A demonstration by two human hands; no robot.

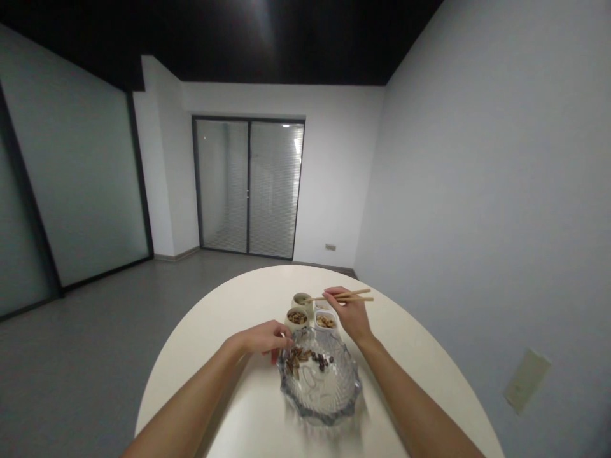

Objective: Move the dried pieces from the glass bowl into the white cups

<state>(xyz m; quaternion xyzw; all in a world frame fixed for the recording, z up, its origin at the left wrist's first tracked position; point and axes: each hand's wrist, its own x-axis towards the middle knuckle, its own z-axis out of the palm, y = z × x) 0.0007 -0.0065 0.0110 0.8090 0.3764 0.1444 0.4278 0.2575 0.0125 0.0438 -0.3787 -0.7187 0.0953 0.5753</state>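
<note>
A pair of wooden chopsticks [356, 296] is in my right hand [351, 315], closed around them. Their tips reach into the small round cup [296, 304] at the back left. My left hand [266, 336] has its fingers bent over the left rim of a clear scalloped glass bowl [329, 415], seemingly gripping it. Inside the bowl lie long brown pieces [296, 361] and several dark round pieces [321, 361]. Part of a red thing [274, 356] shows beneath my left hand; its kind is hidden.
Behind the bowl, a second round cup [297, 317] holds brownish pieces. A white square dish [325, 320] with tan pieces stands beside it; another white dish [321, 305] is partly covered by my right hand. All stand on a round cream table [214, 324]. A wall rises on the right.
</note>
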